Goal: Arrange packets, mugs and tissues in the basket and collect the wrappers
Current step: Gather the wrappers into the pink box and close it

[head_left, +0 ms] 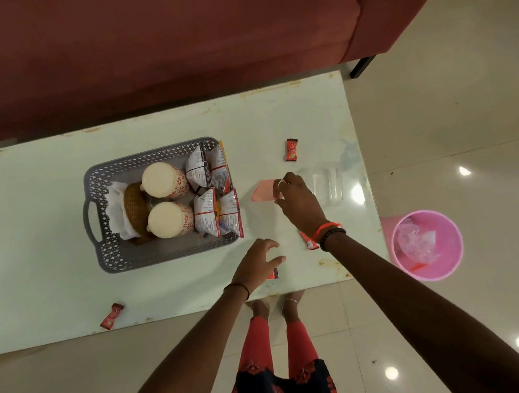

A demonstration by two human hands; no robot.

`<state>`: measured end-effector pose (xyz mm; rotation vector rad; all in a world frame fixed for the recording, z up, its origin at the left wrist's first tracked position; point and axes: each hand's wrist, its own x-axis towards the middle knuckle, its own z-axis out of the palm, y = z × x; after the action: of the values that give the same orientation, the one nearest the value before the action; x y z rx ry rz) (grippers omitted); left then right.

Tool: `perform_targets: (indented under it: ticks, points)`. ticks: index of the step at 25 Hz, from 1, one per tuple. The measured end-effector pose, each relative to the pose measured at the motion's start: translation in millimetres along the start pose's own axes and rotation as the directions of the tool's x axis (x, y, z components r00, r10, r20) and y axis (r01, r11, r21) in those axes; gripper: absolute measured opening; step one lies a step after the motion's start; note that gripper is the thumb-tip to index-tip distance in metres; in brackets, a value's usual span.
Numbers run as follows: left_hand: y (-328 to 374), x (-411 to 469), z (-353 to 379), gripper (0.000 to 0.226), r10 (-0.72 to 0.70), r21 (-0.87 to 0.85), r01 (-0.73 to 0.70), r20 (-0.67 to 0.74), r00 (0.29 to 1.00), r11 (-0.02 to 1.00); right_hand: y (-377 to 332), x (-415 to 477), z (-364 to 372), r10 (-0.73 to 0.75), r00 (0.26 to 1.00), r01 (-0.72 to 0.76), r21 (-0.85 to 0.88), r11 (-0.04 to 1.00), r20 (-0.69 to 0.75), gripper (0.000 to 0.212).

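A grey perforated basket [103, 176] on the pale table holds two upturned cream mugs [165, 180] with red flowers, white tissues [114, 203] around a woven holder, and several snack packets [204, 169]. My right hand [298, 202] reaches over a pink wrapper [262, 190], its fingertips touching the wrapper's right edge. My left hand [258, 264] hovers open above the table, a small red wrapper [274, 274] peeking out under it. Other red wrappers lie at the far right [292, 149], under my right wrist [309, 242] and near the front left edge [111, 316].
A clear plastic container [328, 188] stands just right of my right hand. A pink bin [427, 246] with clear plastic inside sits on the tiled floor past the table's right end. A maroon sofa [165, 49] runs behind the table.
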<state>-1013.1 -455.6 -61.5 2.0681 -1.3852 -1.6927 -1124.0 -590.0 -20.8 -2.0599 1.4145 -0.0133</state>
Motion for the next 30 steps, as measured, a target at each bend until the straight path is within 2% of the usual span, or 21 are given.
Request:
perform_targets:
  ticks: [2, 4, 6, 8, 10, 12, 16, 20, 25, 28, 30]
  points:
    - [-12.0, 0.0, -2.3, 0.043, 0.092, 0.172, -0.099, 0.048, 0.995, 0.98, 1.7, 2.8, 17.4, -0.053, 0.997, 0.056, -0.054, 0.997, 0.049, 0.022]
    - [-19.4, 1.3, -3.3, 0.046, 0.146, 0.303, -0.168, 0.092, 0.985, 0.938, 5.5, 3.9, 28.1, -0.067, 0.992, 0.072, -0.039, 0.997, 0.104, 0.022]
    - [-23.7, 3.2, -3.8, 0.045, 0.187, 0.435, -0.221, 0.119, 0.975, 0.873, 11.4, 0.4, 33.4, -0.05, 0.992, 0.05, 0.008, 0.999, 0.119, 0.022]
    - [-26.9, 6.8, -5.6, 0.039, 0.217, 0.544, -0.248, 0.122, 0.968, 0.801, 20.0, -8.4, 36.7, 0.027, 0.998, -0.027, 0.0, 1.0, 0.062, 0.019]
    - [-27.3, 10.1, -8.8, 0.037, 0.214, 0.604, -0.247, 0.127, 0.969, 0.758, 33.0, -23.6, 40.4, 0.139, 0.99, -0.138, -0.049, 0.989, 0.006, 0.022]
    - [-26.7, 13.5, -11.8, 0.033, 0.214, 0.655, -0.258, 0.149, 0.965, 0.71, 46.2, -42.6, 46.2, 0.19, 0.982, -0.186, -0.102, 0.977, 0.027, 0.031]
    - [-25.0, 20.1, -13.5, 0.022, 0.189, 0.707, -0.262, 0.182, 0.965, 0.657, 61.8, -65.3, 59.2, 0.214, 0.97, -0.192, -0.177, 0.965, 0.118, 0.035]
    - [-19.3, 22.9, -11.0, 0.022, 0.147, 0.767, -0.262, 0.218, 0.965, 0.585, 63.2, -60.2, 64.4, 0.187, 0.973, -0.169, -0.129, 0.977, 0.138, 0.033]
    - [-12.1, 23.1, -7.6, 0.021, 0.104, 0.756, -0.235, 0.217, 0.971, 0.612, 60.6, -52.2, 56.2, 0.195, 0.97, -0.209, 0.09, 0.974, 0.142, 0.031]
    - [-9.3, 19.5, -10.9, 0.022, 0.09, 0.677, -0.183, 0.171, 0.981, 0.712, 55.9, -51.6, 42.3, 0.188, 0.974, -0.218, 0.284, 0.934, 0.13, 0.021]
    - [-6.0, 16.4, -12.5, 0.023, 0.082, 0.595, -0.144, 0.131, 0.988, 0.791, 53.6, -51.7, 29.0, 0.178, 0.982, -0.187, 0.418, 0.889, 0.061, 0.01]
